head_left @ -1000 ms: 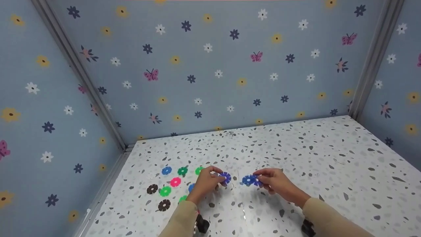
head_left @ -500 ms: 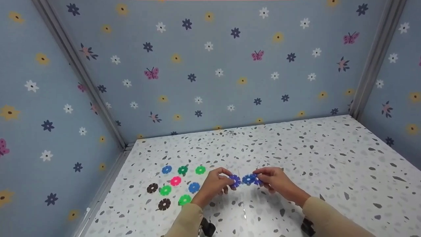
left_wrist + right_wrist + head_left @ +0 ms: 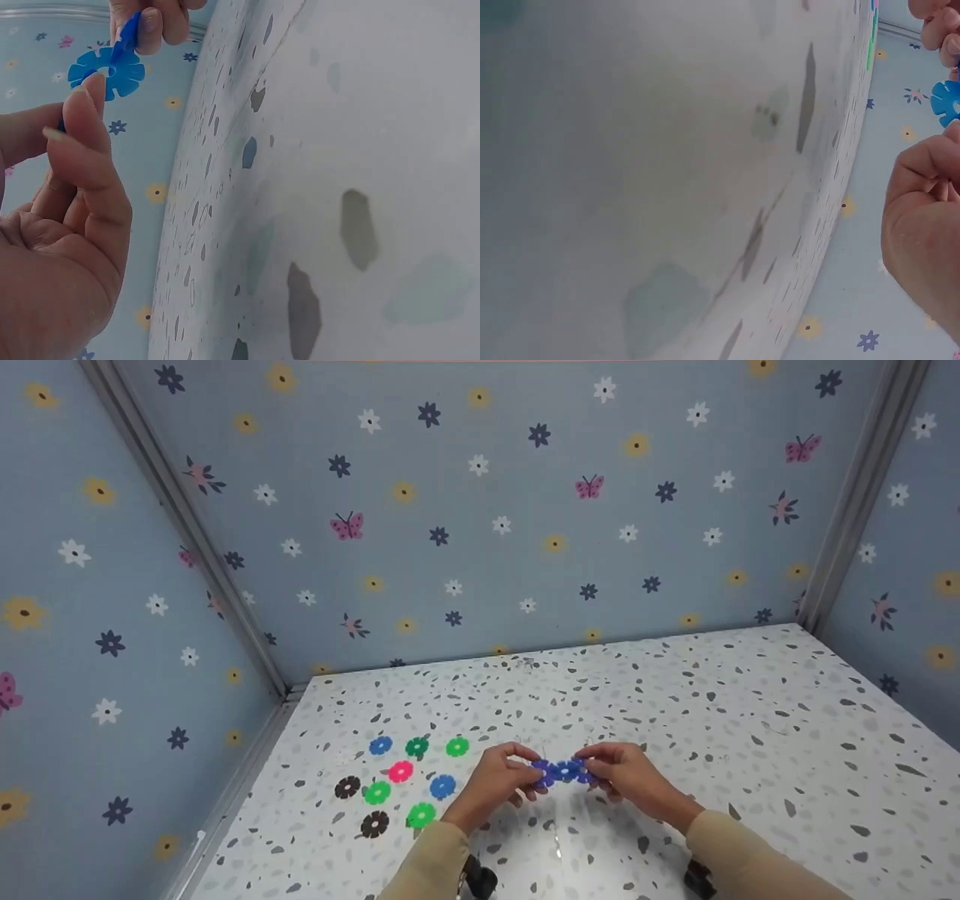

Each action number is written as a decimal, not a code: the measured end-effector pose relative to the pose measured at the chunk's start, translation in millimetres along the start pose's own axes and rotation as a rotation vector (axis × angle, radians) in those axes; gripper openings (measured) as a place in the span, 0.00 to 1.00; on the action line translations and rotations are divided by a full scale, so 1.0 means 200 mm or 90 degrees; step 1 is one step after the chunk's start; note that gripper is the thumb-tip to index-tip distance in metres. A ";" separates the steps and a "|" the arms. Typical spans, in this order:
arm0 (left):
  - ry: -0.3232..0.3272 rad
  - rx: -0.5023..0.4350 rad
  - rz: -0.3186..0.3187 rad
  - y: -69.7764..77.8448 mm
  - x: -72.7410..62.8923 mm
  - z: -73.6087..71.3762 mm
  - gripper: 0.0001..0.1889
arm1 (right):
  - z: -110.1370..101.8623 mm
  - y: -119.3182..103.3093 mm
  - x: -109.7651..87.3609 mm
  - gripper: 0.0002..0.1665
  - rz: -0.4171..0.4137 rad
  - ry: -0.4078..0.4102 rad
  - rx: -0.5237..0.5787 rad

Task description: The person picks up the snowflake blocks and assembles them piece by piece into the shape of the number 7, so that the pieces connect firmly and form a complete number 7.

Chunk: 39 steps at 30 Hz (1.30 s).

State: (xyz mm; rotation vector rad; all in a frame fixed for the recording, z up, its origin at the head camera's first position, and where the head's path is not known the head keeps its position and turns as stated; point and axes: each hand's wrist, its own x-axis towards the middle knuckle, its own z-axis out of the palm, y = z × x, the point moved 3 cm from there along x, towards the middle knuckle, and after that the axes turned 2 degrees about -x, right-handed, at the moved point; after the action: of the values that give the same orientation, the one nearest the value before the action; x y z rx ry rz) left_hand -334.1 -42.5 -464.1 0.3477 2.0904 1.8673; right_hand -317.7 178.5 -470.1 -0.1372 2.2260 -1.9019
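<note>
My left hand [image 3: 499, 780] pinches a violet notched building disc [image 3: 547, 775] between thumb and fingertips. Facing it, my right hand [image 3: 628, 771] pinches another violet disc [image 3: 583, 775], which is joined to a blue disc [image 3: 564, 771]. The left violet disc meets the blue one's edge, so the three form a short row held over the table. In the left wrist view the blue disc [image 3: 127, 79] faces the camera, with a darker disc set crosswise into its rim. Most of the left violet disc is hidden by fingers there. The right wrist view catches only part of the blue disc [image 3: 943, 103].
Several loose discs lie to the left on the speckled table [image 3: 712, 720]: a pink disc [image 3: 400, 772], a dark green disc [image 3: 417, 747], a brown disc [image 3: 375, 824], and light green and blue ones. Flower-patterned walls [image 3: 495, 495] enclose the back and sides.
My left hand has moved right with its violet disc, closing the gap to the blue disc. Loose discs it covered now show. The right hand has stayed nearly still.
</note>
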 end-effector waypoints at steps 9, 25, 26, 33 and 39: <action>0.027 -0.018 0.000 0.03 0.00 0.04 0.09 | 0.01 -0.02 0.01 0.13 -0.027 0.029 0.001; 0.050 -0.021 0.003 0.02 0.03 0.12 0.10 | -0.03 -0.01 0.01 0.13 -0.016 0.037 -0.038; 0.051 -0.016 0.003 0.02 0.03 0.11 0.10 | -0.03 -0.01 0.01 0.13 -0.018 0.033 -0.041; 0.052 0.014 0.013 0.00 0.01 0.10 0.09 | -0.03 0.00 0.01 0.15 -0.011 0.019 -0.056; 0.068 -0.003 -0.007 0.00 0.00 0.09 0.10 | -0.02 0.00 0.01 0.15 0.010 0.024 -0.031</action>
State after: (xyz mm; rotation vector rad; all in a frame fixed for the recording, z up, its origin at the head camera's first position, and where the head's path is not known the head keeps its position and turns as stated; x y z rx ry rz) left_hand -326.3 -26.5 -466.4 0.2406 2.1509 1.9237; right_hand -321.2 182.2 -469.8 -0.0923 2.2916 -1.8574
